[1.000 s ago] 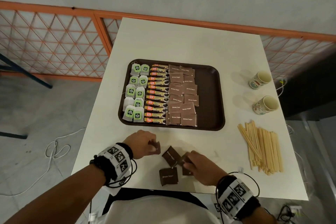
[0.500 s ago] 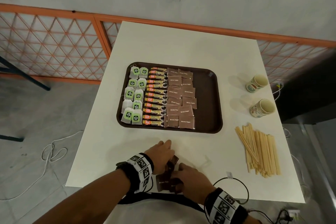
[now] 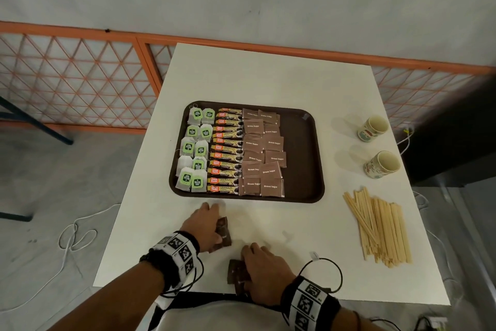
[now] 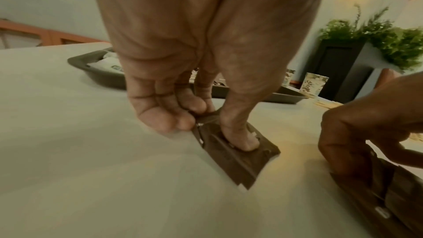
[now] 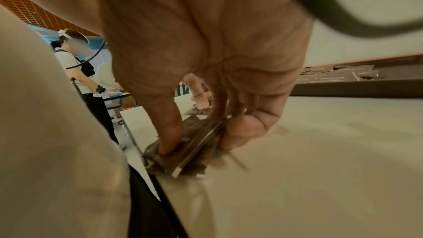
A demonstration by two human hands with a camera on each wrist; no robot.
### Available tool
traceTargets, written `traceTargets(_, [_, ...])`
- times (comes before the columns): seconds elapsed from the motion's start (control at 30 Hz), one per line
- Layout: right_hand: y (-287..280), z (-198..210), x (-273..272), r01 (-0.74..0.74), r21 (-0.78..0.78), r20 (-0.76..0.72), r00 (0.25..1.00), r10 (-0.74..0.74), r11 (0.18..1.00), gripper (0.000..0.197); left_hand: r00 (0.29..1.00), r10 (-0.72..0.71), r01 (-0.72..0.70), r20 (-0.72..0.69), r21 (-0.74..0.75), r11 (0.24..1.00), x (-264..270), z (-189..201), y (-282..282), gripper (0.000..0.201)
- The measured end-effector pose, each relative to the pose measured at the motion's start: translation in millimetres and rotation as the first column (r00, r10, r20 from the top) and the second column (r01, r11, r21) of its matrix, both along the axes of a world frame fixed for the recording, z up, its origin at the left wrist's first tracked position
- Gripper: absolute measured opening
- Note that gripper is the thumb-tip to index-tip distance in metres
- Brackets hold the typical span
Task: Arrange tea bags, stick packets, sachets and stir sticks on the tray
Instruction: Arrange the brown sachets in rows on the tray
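Note:
The dark brown tray (image 3: 303,153) sits mid-table with green-tagged tea bags (image 3: 193,153) at its left, stick packets (image 3: 228,153) beside them and brown sugar sachets (image 3: 263,153) in the middle; its right part is bare. My left hand (image 3: 208,226) pinches brown sachets (image 4: 231,149) against the table near the front edge, thumb (image 4: 240,133) pressing on top. My right hand (image 3: 264,274) grips another small bunch of brown sachets (image 3: 237,274) at the table's front edge, thumb and fingers around them (image 5: 190,144). Wooden stir sticks (image 3: 378,226) lie in a pile at the right.
Two paper cups (image 3: 375,126) (image 3: 382,164) lie on their sides at the far right of the white table (image 3: 268,75). An orange lattice railing (image 3: 80,81) runs behind. Cables (image 3: 77,234) lie on the floor at left. Another person (image 5: 80,71) stands in the background.
The loose sachets on the table have been gathered into both hands. The hands came together near the front edge, then separated, each holding a bunch.

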State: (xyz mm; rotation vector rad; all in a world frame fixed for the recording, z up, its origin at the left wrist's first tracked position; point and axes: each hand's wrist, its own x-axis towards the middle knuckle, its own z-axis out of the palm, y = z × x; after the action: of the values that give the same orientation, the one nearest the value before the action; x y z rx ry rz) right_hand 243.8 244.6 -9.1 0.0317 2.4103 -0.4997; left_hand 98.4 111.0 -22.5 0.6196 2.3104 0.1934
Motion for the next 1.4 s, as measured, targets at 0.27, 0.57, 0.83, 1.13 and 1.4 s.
traceTargets(0.27, [15.2, -10.7, -6.9, 0.151, -0.136, 0.126, 0.983, -0.134, 0.979, 0.025, 1.000, -0.029, 0.029, -0.007, -0.002, 1.000, 6.0, 6.6, -2.5, 0.035])
traceTargets(0.57, [74.8, 21.5, -38.6, 0.608, -0.568, 0.159, 0.742, -0.651, 0.555, 0.012, 0.943, 0.191, -0.246, 0.272, 0.188, 0.951, 1.8, 10.9, -4.3, 0.029])
traceTargets(0.83, [70.5, 62.0, -62.1, 0.544, -0.771, 0.221, 0.715, -0.663, 0.331, 0.036, 0.317, 0.274, -0.917, 0.908, 0.219, 0.335, -9.3, 67.3, 23.3, 0.025])
traceTargets(1.13, [71.7, 73.4, -74.5, 0.479, -0.748, 0.087, 0.757, -0.648, 0.460, 0.038, 0.365, 0.133, -0.879, 0.921, 0.295, 0.374, -4.0, 94.3, 30.6, 0.024])
traceTargets(1.4, [84.5, 89.0, -73.1, 0.591, -0.779, 0.212, 0.559, -0.801, 0.207, 0.053, 0.284, 0.103, -0.948, 0.953, 0.262, 0.182, -10.5, 98.8, 30.0, 0.024])
